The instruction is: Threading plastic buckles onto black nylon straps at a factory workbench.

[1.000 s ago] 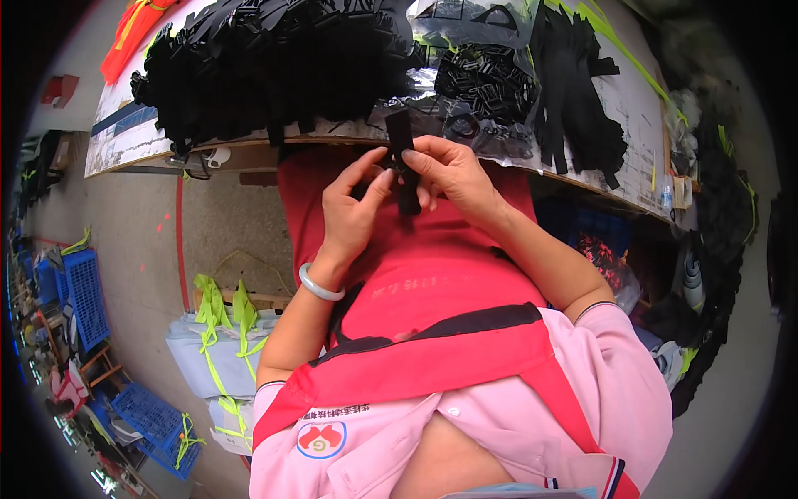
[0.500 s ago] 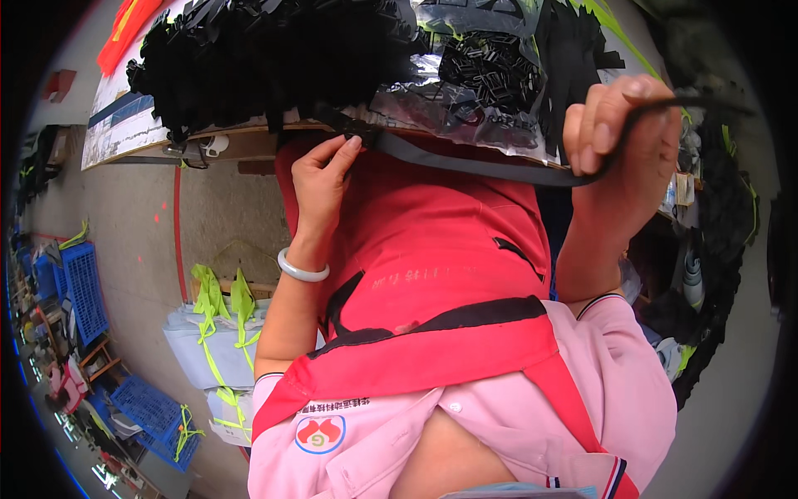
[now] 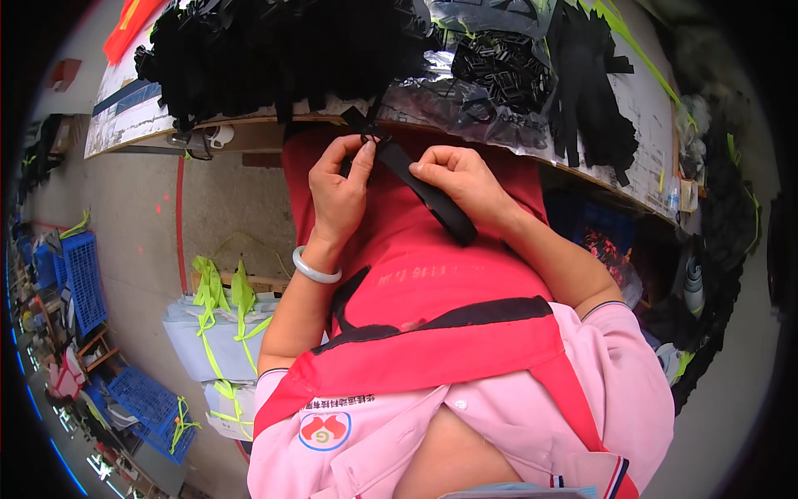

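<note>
Between my hands is a black webbing strap (image 3: 403,165), above the red apron on my lap. My left hand (image 3: 339,185) pinches a small dark buckle (image 3: 373,133) at the strap's far end, just off the table's front edge. Closed on the strap a little nearer to me is my right hand (image 3: 464,179). The strap's near end hangs in a fold over the apron (image 3: 465,258). A short strap piece sticks out beyond the buckle.
A big heap of black straps (image 3: 283,58) covers the table's left and middle. Right of it lie a clear plastic bag of black buckles (image 3: 503,76) and more black strips (image 3: 582,91). Tied white bundles (image 3: 212,341) and blue crates (image 3: 83,279) stand on the floor at left.
My right hand has come down and left, from high on the right to beside my left hand. The strap, stretched out rightward before, now hangs folded toward me. My left hand keeps the buckle.
</note>
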Available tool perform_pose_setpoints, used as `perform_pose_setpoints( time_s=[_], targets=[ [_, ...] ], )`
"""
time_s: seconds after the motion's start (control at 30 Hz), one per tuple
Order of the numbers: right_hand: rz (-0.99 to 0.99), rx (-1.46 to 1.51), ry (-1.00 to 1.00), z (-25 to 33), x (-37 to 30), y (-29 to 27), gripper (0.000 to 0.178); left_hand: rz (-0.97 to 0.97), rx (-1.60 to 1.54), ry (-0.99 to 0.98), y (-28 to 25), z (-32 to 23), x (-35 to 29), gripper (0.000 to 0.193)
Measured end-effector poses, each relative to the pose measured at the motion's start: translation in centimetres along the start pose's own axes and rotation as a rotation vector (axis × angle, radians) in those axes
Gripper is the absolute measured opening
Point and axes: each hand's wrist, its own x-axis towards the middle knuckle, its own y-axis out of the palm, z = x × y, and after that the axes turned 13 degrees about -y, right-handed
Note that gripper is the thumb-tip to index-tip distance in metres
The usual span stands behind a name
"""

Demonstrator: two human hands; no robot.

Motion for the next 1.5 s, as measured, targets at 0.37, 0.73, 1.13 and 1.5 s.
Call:
perform_pose_setpoints(
  time_s=[0.37,0.73,1.13,1.5],
  targets=[
    [-0.146,0.174,-0.316,-0.9,1.1,1.9,0.019,-0.039,-0.116,0.096,1.3,-0.6,-0.7,0.016],
    [0.22,-0.385,-0.468,5.1,5.6,-2.0,0.015,0.477,-0.032,-0.224,-3.7,-4.6,-1.3,0.015],
    [-0.399,-0.557,-1.013,25.4,16.8,-5.2,0.034,-0.079,-0.253,-0.073,-4.0,-15.7,7.3,0.03],
    [0.311,-0.329,-0.481,8.0,7.3,0.6,0.023,0.014,-0.086,0.028,-2.5,-7.3,3.0,0.03]
  ],
)
